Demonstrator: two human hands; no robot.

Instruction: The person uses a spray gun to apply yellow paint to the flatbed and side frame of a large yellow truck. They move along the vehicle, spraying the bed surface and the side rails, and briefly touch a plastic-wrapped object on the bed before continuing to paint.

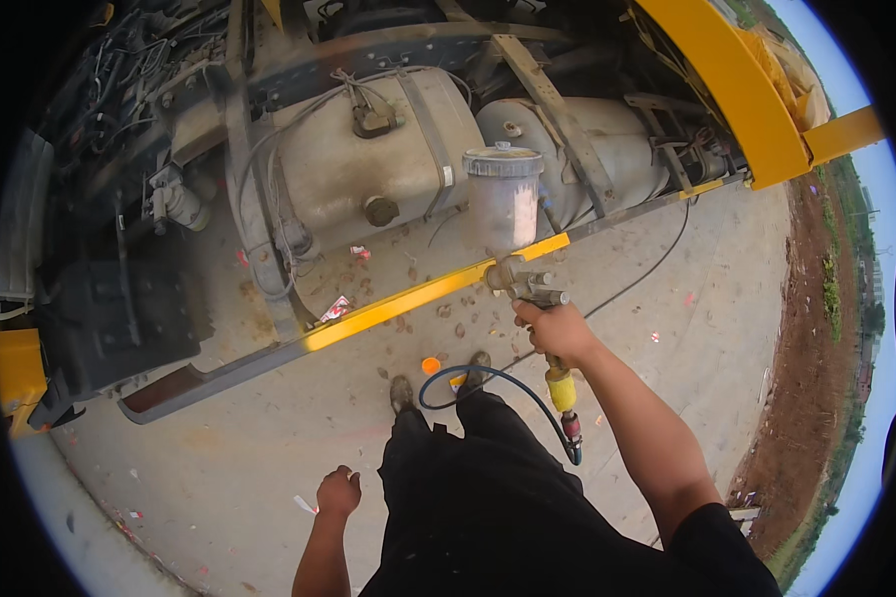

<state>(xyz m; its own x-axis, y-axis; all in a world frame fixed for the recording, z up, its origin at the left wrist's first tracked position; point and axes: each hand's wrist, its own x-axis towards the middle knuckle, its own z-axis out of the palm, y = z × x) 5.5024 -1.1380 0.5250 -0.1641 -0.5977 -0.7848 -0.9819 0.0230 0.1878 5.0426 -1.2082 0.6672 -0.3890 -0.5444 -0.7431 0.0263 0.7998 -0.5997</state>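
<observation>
Beyond the grip, a boxy grey metal tank [334, 169] is fronted by a yellow-and-grey metal bar [398, 310]. A cup-topped metal spray gun [509, 277] is clasped in the right hand [560, 333]; whether the left hand [339, 492], well leftward, is closed cannot be told.

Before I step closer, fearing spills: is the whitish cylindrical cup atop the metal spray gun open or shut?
Shut: a round grey lid caps the cup above the right hand.

You wear a black top [538, 557] with a short sleeve [715, 552], dark trousers [508, 433] and dusty-looking, brownish shoes [401, 394]; your left hand [338, 492] and right hand [560, 333] are bare.
</observation>
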